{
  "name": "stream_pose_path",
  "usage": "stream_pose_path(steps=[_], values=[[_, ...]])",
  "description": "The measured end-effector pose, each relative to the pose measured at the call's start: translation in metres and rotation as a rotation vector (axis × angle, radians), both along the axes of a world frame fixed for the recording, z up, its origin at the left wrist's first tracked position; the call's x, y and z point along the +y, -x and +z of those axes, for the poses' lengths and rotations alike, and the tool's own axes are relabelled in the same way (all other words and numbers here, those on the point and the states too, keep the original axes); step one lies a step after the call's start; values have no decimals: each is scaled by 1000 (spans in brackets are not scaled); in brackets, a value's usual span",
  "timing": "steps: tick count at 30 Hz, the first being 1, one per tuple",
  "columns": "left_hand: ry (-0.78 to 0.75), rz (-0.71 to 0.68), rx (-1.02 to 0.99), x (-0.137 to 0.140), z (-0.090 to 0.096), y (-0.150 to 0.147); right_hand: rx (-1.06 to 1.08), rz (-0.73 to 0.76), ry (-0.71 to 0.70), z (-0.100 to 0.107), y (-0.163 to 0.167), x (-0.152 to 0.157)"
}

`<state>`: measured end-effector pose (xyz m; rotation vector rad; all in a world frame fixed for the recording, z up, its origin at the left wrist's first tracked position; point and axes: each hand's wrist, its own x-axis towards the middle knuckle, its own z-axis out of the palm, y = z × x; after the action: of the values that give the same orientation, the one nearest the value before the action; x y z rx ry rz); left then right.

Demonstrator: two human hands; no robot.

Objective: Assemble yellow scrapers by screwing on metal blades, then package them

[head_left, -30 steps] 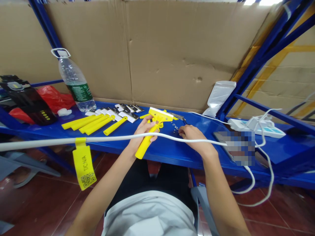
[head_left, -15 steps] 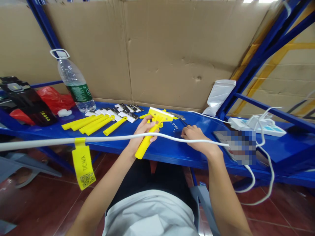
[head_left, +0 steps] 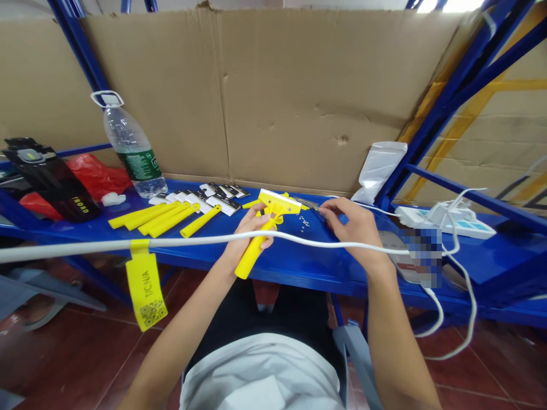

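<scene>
One blue metal surface (head_left: 284, 259) lies before us. Our right hand (head_left: 358, 225), at three o'clock, is half curled; our left hand (head_left: 243, 225), near the centre, grips a yellow T-shaped scraper (head_left: 277, 205) whose head already sits on its handle. At nine o'clock, several yellow tubular handles (head_left: 173, 221) look headless, so likely unfinished, near flat black-and-white cards (head_left: 224, 204). We cannot tell whether our right fingers pinch anything; tiny pale bits (head_left: 304, 222) beside them lie loose.

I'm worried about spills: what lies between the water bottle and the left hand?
Head view: yellow handles and black-and-white cards lie between the bottle and left hand.
</scene>
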<state>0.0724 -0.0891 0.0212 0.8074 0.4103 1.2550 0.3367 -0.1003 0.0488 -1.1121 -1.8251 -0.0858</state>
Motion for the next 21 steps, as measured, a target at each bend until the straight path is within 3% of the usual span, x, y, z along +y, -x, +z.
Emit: stream_pose_path(steps=[4,8,17,21], values=[[-25,-14,22,0,-1,2,124,15,-235,4,5,-7],[-52,-33,57,-1,-2,2,213,40,-370,7,10,-15],[-97,-38,86,-7,-2,2,269,50,-507,9,15,-22],[-96,-34,106,-7,-2,0,285,91,-482,7,20,-21]])
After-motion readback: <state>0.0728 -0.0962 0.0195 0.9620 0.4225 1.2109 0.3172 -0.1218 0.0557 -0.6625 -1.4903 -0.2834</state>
